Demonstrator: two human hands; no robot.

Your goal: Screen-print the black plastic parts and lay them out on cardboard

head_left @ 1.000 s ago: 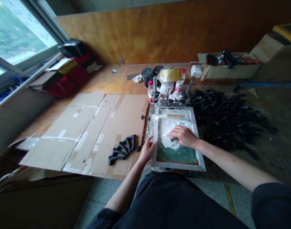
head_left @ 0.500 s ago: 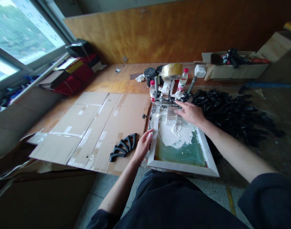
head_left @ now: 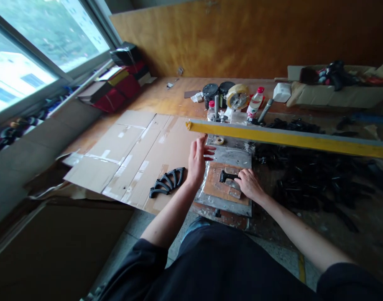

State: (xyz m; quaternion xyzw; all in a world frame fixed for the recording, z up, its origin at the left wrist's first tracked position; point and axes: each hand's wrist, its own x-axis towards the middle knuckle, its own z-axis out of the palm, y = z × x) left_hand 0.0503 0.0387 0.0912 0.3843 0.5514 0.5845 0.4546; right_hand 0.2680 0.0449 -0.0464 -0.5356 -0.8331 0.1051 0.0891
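My right hand [head_left: 250,184] grips the end of a black T-shaped plastic piece [head_left: 228,176], whose crosspiece points left. The piece lies over a brown board [head_left: 215,189] on a worn metal base plate [head_left: 238,155]. My left hand [head_left: 198,161] is raised at the plate's left side, fingers apart, nothing seen in it. Just above its fingertips runs the screen frame [head_left: 273,134], lifted and seen almost edge-on as a long yellow and grey bar; whether the fingers touch it I cannot tell. Several curved black pieces [head_left: 167,182] lie in a fan on the cardboard sheet [head_left: 141,146].
Behind the frame stand dark tubs [head_left: 210,94], a tape roll [head_left: 238,97] and a red-capped bottle [head_left: 256,103]. A heap of black pieces [head_left: 310,175] covers the right side. Farther back is an open carton [head_left: 329,95]. A small tape ring [head_left: 220,141] sits on the plate.
The screen frame with white paste has swung up off the base plate. My right hand has come down and taken hold of the black T-shaped piece. My left hand has risen.
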